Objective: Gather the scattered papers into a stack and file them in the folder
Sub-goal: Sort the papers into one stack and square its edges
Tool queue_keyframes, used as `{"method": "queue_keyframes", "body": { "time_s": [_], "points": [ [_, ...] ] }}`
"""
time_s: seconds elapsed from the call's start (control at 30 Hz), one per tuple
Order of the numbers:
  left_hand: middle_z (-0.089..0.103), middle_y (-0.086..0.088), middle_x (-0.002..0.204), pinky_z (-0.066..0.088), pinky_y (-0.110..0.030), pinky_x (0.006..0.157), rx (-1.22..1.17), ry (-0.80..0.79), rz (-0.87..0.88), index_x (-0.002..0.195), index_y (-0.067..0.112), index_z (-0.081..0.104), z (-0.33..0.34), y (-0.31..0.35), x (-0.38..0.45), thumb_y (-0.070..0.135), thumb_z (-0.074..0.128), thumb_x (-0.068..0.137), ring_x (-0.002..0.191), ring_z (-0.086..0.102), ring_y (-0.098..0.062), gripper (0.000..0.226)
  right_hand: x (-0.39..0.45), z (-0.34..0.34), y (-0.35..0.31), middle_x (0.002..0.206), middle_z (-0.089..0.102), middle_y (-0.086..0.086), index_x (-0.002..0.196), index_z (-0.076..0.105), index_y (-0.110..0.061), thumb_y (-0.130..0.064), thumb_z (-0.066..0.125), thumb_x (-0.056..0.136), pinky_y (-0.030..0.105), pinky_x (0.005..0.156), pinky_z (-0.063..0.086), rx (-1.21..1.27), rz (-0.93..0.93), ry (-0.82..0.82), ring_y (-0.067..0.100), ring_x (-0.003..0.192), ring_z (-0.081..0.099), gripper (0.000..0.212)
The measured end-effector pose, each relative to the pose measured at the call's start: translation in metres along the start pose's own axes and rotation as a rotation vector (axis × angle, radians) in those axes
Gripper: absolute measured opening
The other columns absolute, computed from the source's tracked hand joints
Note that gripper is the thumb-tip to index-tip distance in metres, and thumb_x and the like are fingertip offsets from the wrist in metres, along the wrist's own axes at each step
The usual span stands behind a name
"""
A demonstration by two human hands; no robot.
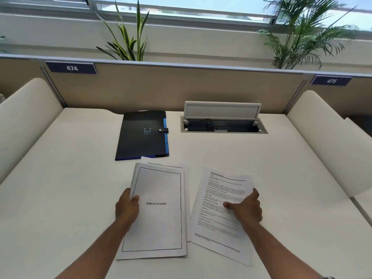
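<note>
White table [261, 158], partitioned desk booth. Black folder [142, 135] lies flat and closed toward the far edge, left of centre, snap strap fastened on its right side, blue tabs showing along that side. Just near of it, toward the near edge, stack of papers [159, 218] with "BIBLIOGRAPHY" page on top, a few sheets under it fanned out slightly at top and right; one sheet's corner pokes out just under the folder's near edge. Left hand [126, 208] grips the stack's left edge, thumb on top of the cover page, fingers curled under. Right of the stack, printed text sheet [221, 214], rotated a bit clockwise, its left edge overlapping or touching the stack's right side. Right hand [246, 210] grips this sheet at its right edge, thumb pressed on the text, fingers wrapped behind the paper so the edge lifts a little. Open cable hatch [223, 125] with raised lid at the far edge, right of the folder. Beige divider panel [175, 89] behind the table with tags "474" [71, 68] and "475" [331, 80]. Two green plants [126, 37] beyond the divider, by the window.
</note>
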State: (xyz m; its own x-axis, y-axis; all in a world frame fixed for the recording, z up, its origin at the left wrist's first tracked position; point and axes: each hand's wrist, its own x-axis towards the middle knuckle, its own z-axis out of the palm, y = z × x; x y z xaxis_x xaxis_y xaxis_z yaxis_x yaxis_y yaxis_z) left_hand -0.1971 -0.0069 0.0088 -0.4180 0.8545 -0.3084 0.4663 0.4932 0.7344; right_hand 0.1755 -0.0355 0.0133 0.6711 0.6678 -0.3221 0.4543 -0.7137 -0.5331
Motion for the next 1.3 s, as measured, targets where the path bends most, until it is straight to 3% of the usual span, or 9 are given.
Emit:
{"method": "queue_keyframes", "body": {
  "time_s": [0.07,0.17,0.4,0.67,0.83,0.93,1.07,1.17,1.3],
  "points": [
    [0.063,-0.008,0.097,0.049,-0.04,0.081,-0.022,-0.016,0.045,0.105,0.011,0.055,-0.001,0.0,0.001,0.014,0.05,0.098,0.094,0.059,-0.036,0.009,0.001,-0.002,0.006,0.137,0.062,0.015,0.15,0.03,-0.013,-0.031,0.097,0.065,0.051,0.102,0.05,0.092,-0.032,0.003,0.039,0.124,0.06,0.11],
    [0.066,-0.005,0.106,0.049,-0.04,0.086,-0.091,-0.068,0.137,0.108,0.014,0.056,-0.003,0.001,0.003,0.012,0.051,0.098,0.097,0.06,-0.031,0.011,0.0,-0.007,0.012,0.128,0.069,0.013,0.14,0.047,-0.016,-0.019,0.082,0.083,0.044,0.093,0.054,0.105,-0.105,0.026,0.037,0.111,0.067,0.067],
    [0.068,-0.007,0.115,0.052,-0.048,0.096,-0.298,-0.168,0.142,0.126,0.012,0.058,-0.002,0.009,0.001,0.01,0.052,0.1,0.106,0.064,-0.028,0.027,0.008,-0.012,0.008,0.108,0.075,0.006,0.116,0.07,-0.013,-0.012,0.073,0.092,0.039,0.089,0.056,0.297,-0.199,-0.115,0.028,0.102,0.07,0.024],
    [0.064,-0.007,0.121,0.049,-0.039,0.097,-0.268,-0.2,0.128,0.127,0.013,0.056,0.029,0.024,-0.016,0.013,0.053,0.1,0.111,0.06,-0.027,0.028,-0.014,0.028,-0.018,0.124,0.071,0.005,0.129,0.064,-0.016,-0.042,0.053,0.105,0.05,0.105,0.053,0.576,-0.085,-0.469,0.026,0.115,0.067,0.037],
    [0.059,-0.009,0.132,0.043,-0.037,0.103,-0.203,-0.187,0.114,0.136,0.011,0.051,0.047,0.031,-0.024,0.018,0.05,0.101,0.119,0.055,-0.028,0.035,-0.02,0.035,-0.025,0.12,0.073,-0.007,0.126,0.063,-0.023,-0.058,0.083,0.074,0.022,0.082,0.053,0.597,-0.147,-0.576,0.009,0.11,0.068,0.066],
    [0.057,-0.007,0.135,0.043,-0.038,0.105,-0.214,-0.204,0.121,0.139,0.014,0.048,0.052,0.037,-0.03,0.021,0.049,0.102,0.12,0.054,-0.027,0.037,-0.018,0.038,-0.023,0.109,0.077,-0.017,0.119,0.064,-0.026,-0.038,0.096,0.066,0.014,0.078,0.056,0.62,-0.177,-0.641,0.003,0.105,0.071,0.063],
    [0.058,-0.003,0.134,0.045,-0.036,0.102,-0.268,-0.236,0.14,0.138,0.02,0.048,0.054,0.045,-0.035,0.023,0.048,0.103,0.116,0.055,-0.021,0.035,-0.02,0.042,-0.024,0.109,0.08,0.003,0.121,0.069,-0.013,-0.003,0.089,0.074,0.037,0.082,0.063,0.748,-0.19,-0.645,0.027,0.103,0.076,0.052],
    [0.057,0.002,0.132,0.048,-0.041,0.102,-0.373,-0.285,0.125,0.132,0.027,0.047,0.049,0.051,-0.034,0.023,0.049,0.103,0.121,0.056,-0.021,0.03,-0.02,0.034,-0.029,0.113,0.079,0.009,0.125,0.068,-0.008,0.004,0.083,0.077,0.037,0.082,0.063,0.834,-0.235,-0.656,0.029,0.102,0.076,0.051],
    [0.062,0.001,0.121,0.057,-0.03,0.078,-0.549,-0.418,0.082,0.129,0.03,0.033,0.033,0.067,-0.038,0.027,0.06,0.097,0.106,0.064,-0.017,0.042,-0.019,0.01,-0.038,0.118,0.077,0.012,0.124,0.067,-0.009,0.004,0.079,0.081,0.036,0.082,0.062,0.914,-0.307,-0.686,0.032,0.106,0.075,0.047]
  ]
}}
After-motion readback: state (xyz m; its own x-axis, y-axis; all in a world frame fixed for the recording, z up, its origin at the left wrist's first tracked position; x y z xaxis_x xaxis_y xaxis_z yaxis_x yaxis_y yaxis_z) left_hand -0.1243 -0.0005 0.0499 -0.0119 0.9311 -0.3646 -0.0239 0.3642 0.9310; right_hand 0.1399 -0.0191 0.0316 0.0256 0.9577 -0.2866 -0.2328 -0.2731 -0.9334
